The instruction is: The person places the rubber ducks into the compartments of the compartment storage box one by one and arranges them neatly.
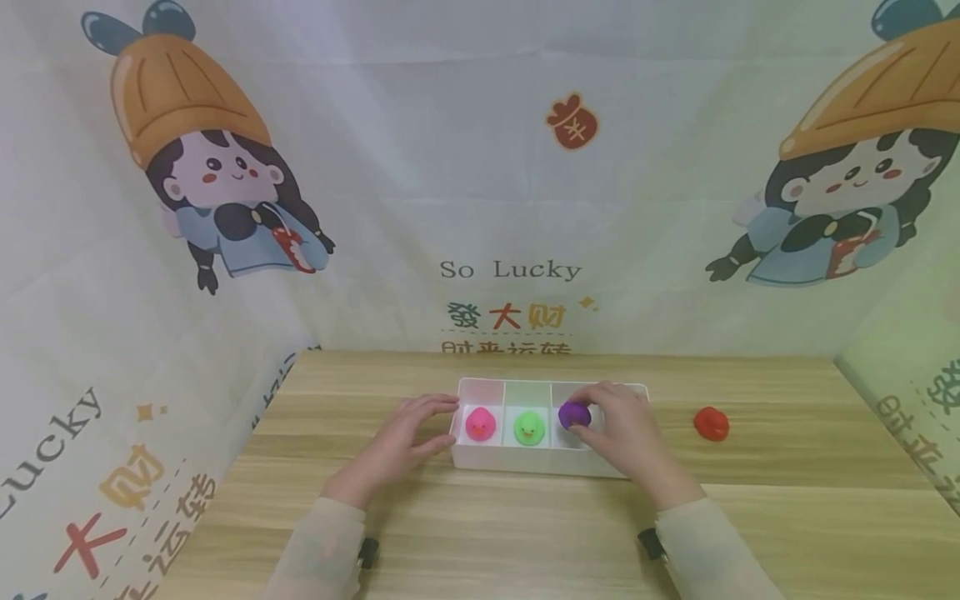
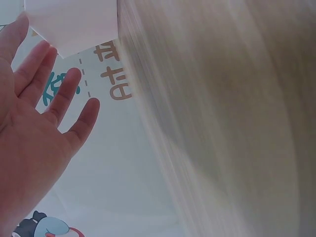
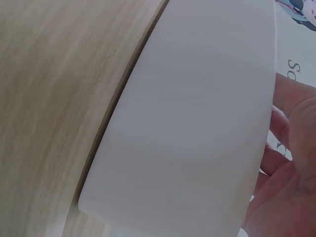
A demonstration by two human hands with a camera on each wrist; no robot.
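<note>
A white three-compartment box (image 1: 480, 457) stands on the table. A pink toy duck (image 1: 481, 425) sits in its left compartment and a green toy duck (image 1: 529, 428) in the middle one. At the right compartment, my right hand (image 1: 626, 429) pinches a round purple toy (image 1: 574, 416) between thumb and fingers; whether it touches the box floor I cannot tell. My left hand (image 1: 408, 437) is at the box's left end, fingers extended. In the left wrist view its fingers are spread beside the white box (image 2: 74, 22). The box wall (image 3: 187, 118) hides the purple toy in the right wrist view.
A red toy (image 1: 711, 424) lies on the wooden table (image 1: 495, 533), to the right of the box. Behind the table hangs a printed white cloth (image 1: 375, 167), which also covers both sides.
</note>
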